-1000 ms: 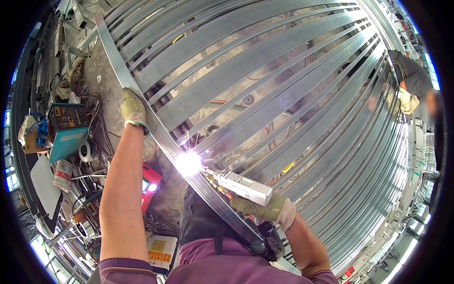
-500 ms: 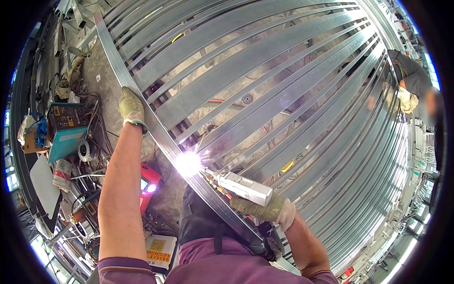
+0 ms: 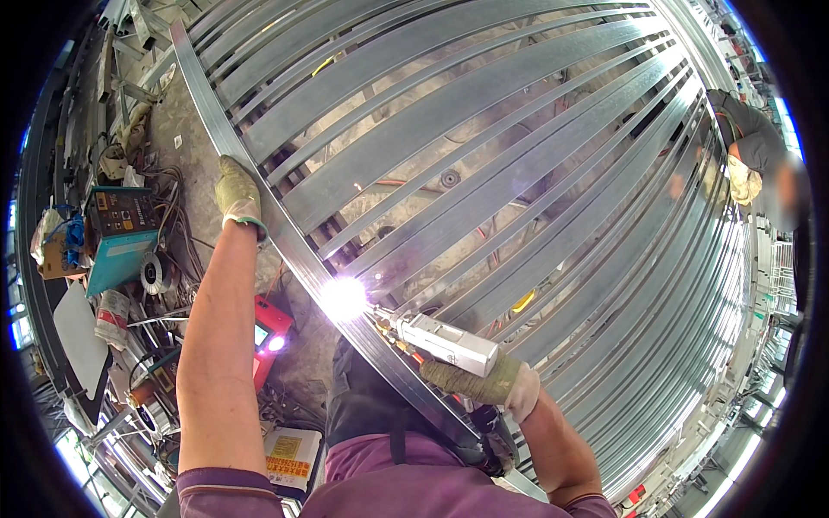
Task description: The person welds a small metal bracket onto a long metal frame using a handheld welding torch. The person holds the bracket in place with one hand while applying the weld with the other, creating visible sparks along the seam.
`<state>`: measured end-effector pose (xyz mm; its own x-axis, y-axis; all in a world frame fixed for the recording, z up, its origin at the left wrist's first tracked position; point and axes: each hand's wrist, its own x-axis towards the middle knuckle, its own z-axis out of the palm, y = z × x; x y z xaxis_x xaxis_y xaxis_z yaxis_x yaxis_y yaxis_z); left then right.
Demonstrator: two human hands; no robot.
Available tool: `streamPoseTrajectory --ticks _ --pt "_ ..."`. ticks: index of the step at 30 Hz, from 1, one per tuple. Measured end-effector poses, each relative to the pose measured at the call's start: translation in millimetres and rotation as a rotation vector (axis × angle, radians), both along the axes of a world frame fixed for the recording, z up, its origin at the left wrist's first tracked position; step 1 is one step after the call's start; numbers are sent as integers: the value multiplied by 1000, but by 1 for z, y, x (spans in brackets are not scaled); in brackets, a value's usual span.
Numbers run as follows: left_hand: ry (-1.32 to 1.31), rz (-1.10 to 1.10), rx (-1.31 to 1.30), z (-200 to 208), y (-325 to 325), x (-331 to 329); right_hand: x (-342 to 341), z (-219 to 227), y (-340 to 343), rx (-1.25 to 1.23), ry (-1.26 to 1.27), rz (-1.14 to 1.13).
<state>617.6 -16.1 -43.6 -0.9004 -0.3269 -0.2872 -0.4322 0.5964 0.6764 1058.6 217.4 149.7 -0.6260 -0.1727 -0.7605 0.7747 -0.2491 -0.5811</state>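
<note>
My right hand (image 3: 471, 380), in a green and white work glove, is closed around a silver boxy welding torch (image 3: 451, 344). The torch's tip meets a long metal rail (image 3: 298, 246), where a white-violet glare hides the joint. Farther along that rail, my gloved left hand (image 3: 238, 192) grips its outer edge; its fingertips are partly hidden. Many flat metal slats (image 3: 380, 177), wide and narrow by turns, run from this rail toward the far right and form a large grille.
At the left stands a teal machine (image 3: 125, 246) with a dark control panel, cables and wire spools nearby. A red device (image 3: 273, 332) sits below my left forearm. Another person (image 3: 747, 142) bends over the grille's far right side. Hoses and cables lie on the concrete floor.
The torch and glare stay at the same spot on the rail. My left hand and forearm have shifted very slightly. A few small sparks show above the glare.
</note>
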Motion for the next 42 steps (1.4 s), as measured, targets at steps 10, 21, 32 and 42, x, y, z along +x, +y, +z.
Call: streamPoseTrajectory --ticks 10,21,32,42 --pt "36 -29 7 -2 -1 1 9 -11 -6 112 31 86" --pt "45 -10 -39 -3 0 0 9 -11 -8 84 28 96" --pt "56 -35 -3 -7 -4 -3 15 -10 -7 -131 166 -82" --pt "28 -2 49 12 7 9 12 -3 -7 98 80 128"
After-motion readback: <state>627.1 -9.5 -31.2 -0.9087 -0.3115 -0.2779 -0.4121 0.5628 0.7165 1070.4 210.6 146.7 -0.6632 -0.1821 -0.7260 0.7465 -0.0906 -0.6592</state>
